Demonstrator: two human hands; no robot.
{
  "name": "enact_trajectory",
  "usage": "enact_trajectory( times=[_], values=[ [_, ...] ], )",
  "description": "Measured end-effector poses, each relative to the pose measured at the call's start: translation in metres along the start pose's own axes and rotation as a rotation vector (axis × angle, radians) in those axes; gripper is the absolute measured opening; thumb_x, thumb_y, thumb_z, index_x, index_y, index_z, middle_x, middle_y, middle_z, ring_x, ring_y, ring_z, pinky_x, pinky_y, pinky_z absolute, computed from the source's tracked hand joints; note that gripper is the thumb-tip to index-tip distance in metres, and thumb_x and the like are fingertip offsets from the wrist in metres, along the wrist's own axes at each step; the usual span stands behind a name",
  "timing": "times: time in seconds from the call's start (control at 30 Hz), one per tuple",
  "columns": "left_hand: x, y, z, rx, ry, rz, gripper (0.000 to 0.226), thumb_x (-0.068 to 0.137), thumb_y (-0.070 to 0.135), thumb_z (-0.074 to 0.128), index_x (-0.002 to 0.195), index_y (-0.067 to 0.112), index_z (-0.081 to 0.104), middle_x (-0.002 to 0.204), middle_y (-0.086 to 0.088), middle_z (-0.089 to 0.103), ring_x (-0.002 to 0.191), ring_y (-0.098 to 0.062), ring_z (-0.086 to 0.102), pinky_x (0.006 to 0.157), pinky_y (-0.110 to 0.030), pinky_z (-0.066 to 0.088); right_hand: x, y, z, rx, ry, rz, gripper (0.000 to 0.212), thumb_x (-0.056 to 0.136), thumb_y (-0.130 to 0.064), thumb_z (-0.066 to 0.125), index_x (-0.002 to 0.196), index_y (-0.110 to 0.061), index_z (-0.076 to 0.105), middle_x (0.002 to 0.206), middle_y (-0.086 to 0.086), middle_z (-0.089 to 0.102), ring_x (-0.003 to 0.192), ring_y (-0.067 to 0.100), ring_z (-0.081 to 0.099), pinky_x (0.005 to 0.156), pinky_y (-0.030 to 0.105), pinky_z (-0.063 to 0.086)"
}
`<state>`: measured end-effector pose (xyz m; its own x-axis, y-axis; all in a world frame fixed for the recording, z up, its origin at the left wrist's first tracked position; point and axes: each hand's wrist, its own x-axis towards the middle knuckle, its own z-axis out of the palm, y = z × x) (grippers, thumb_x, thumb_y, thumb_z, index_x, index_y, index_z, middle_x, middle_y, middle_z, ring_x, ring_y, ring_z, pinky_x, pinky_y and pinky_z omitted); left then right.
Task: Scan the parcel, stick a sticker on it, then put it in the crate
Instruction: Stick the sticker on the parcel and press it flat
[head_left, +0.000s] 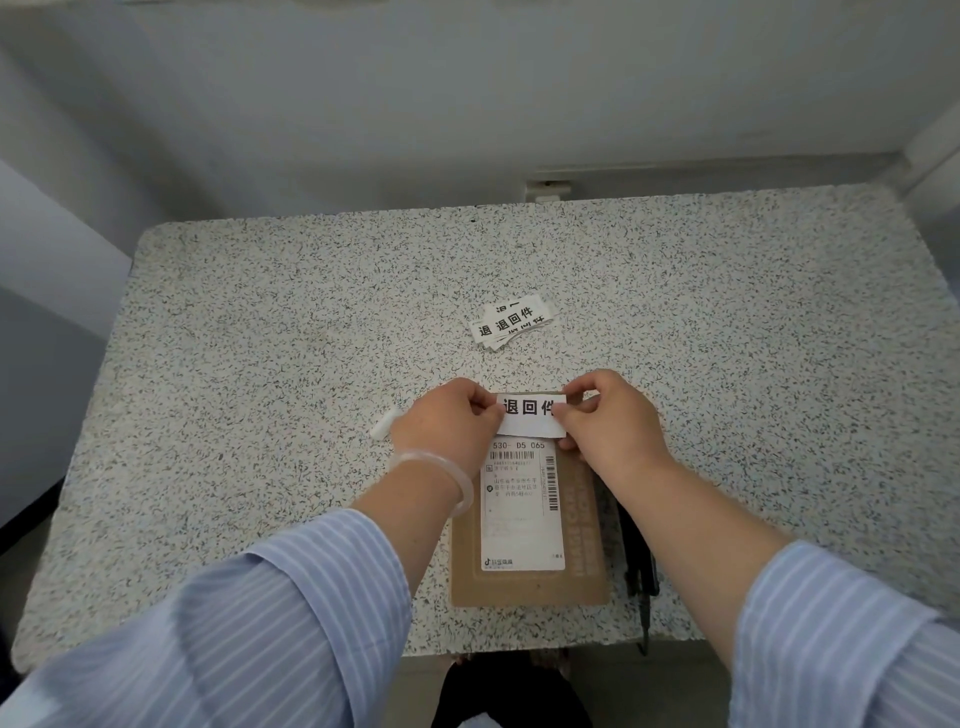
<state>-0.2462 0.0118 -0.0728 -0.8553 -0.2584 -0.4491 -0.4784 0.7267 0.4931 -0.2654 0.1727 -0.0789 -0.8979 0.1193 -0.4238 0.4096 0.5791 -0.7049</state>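
Observation:
A flat brown cardboard parcel (582, 551) lies on the speckled table (260, 364), its white shipping label (522, 514) facing up. A white sticker (530, 415) with bold black characters is held over the parcel's far end. My left hand (447, 421) pinches the sticker's left edge. My right hand (613, 421) pinches its right edge. No crate is in view.
A small pile of the same stickers (511, 322) lies farther back on the table. A black device (636, 551), partly hidden by my right arm, rests just right of the parcel. A small white strip (384, 422) lies left of my left hand. A wall stands behind the table.

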Motion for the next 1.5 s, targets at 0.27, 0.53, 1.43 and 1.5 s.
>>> enact_trajectory(
  times=[0.27,0.53,1.43,1.5],
  values=[
    [0.003,0.001,0.003,0.054,0.028,0.008,0.012,0.087,0.045,0.055,0.083,0.035,0.06,0.071,0.017,0.065,0.066,-0.004,0.063,0.07,-0.035,0.058,0.002,-0.002,0.001,-0.081,-0.005,-0.033,0.018,0.086,-0.024,0.067,0.099,-0.024,0.054,0.077,-0.006,0.065,0.062,0.016,0.069,0.062,0.035,0.059],
    [-0.003,-0.003,0.006,0.015,0.095,0.057,0.011,0.088,0.043,0.057,0.091,0.034,0.054,0.071,0.013,0.06,0.067,-0.006,0.061,0.067,-0.032,0.055,0.001,-0.003,-0.001,-0.189,-0.01,-0.095,0.018,0.088,-0.029,0.064,0.101,-0.023,0.052,0.078,-0.007,0.059,0.067,0.009,0.059,0.052,0.025,0.045],
    [-0.029,-0.052,0.015,0.608,-0.025,0.51,0.068,0.093,0.06,0.02,0.152,0.033,-0.002,0.16,0.013,-0.011,0.148,-0.017,-0.01,0.12,-0.045,0.001,-0.038,0.054,-0.002,-0.846,-0.138,-0.478,0.079,0.086,-0.067,0.01,0.151,-0.028,-0.013,0.158,-0.01,-0.022,0.146,0.013,-0.02,0.119,0.038,-0.009],
    [-0.032,-0.057,0.009,0.536,-0.09,0.47,0.071,0.093,0.061,0.028,0.151,0.036,-0.003,0.16,0.01,-0.018,0.148,-0.019,-0.009,0.12,-0.044,0.004,-0.044,0.053,-0.009,-0.808,-0.156,-0.417,0.079,0.089,-0.066,0.021,0.152,-0.029,-0.009,0.16,-0.009,-0.018,0.147,0.014,-0.016,0.121,0.04,-0.002]
  ],
)
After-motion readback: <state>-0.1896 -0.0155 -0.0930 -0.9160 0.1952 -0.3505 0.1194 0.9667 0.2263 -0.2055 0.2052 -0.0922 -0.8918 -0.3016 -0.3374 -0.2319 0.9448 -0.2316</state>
